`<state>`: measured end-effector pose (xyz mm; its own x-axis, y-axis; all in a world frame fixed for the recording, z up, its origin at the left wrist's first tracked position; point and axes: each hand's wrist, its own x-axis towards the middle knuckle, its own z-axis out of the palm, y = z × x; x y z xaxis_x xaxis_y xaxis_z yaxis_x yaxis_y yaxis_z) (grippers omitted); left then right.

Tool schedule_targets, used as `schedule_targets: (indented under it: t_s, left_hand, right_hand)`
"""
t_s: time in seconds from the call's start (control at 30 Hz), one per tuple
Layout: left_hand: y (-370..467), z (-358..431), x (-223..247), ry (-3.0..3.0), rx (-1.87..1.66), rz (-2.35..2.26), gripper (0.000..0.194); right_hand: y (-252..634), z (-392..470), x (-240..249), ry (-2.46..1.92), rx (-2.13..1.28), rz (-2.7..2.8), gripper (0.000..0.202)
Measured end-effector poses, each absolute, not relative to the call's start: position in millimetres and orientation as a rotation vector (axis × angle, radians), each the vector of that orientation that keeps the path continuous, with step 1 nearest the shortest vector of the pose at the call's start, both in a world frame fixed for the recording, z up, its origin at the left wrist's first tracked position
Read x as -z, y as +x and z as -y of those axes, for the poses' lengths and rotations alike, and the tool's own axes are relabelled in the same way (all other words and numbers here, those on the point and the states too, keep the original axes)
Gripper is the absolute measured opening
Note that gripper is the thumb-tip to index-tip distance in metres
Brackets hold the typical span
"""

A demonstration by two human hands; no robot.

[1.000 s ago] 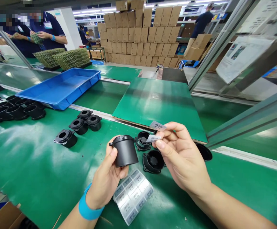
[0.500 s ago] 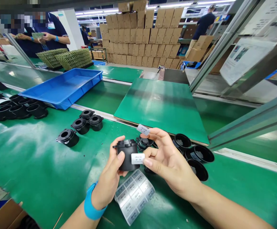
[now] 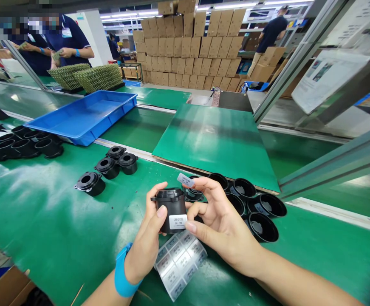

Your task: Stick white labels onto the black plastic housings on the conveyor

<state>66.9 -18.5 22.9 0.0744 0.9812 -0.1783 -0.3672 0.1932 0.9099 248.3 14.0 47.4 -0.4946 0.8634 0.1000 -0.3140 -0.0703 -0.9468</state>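
Observation:
My left hand [image 3: 145,244] is wrapped round a black plastic cylindrical housing [image 3: 168,206], its flanged end up. Low on the housing's side lies a white printed label [image 3: 178,222]. The thumb of my right hand [image 3: 227,227] is on that label's right edge, against the housing. A second label [image 3: 185,180] clings to my right index fingertip, above the housing and clear of it. Below my hands, a curled sheet of silver labels [image 3: 181,267] rests on the green table. Part of the sheet's far end is hidden behind the housing and left hand.
Several open black cups [image 3: 263,227] stand to the right of my right hand. Several flanged housings [image 3: 91,183] are at the left, with more cylinders [image 3: 22,148] farther left. A blue tray [image 3: 108,124] and a raised green board [image 3: 216,144] lie beyond. Co-workers stand behind.
My right hand has moved slightly left and down, bringing the lower label from in front of the housing's edge flat onto its side. The fingertip label moved left with it.

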Motion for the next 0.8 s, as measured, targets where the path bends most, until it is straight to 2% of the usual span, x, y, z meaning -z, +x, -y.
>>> schedule_targets:
  t_s: [0.5, 0.8]
  left_hand:
    - [67.0, 18.3, -20.3, 0.836, -1.25, -0.913, 0.069]
    - [66.9, 20.0, -18.2, 0.864, -1.282, -0.897, 0.063]
  right_hand:
    - [248.6, -11.7, -46.3, -0.654, -1.706, 1.333, 0.056]
    - [249.1, -12.2, -45.2, -0.649, -1.714, 1.335, 0.054]
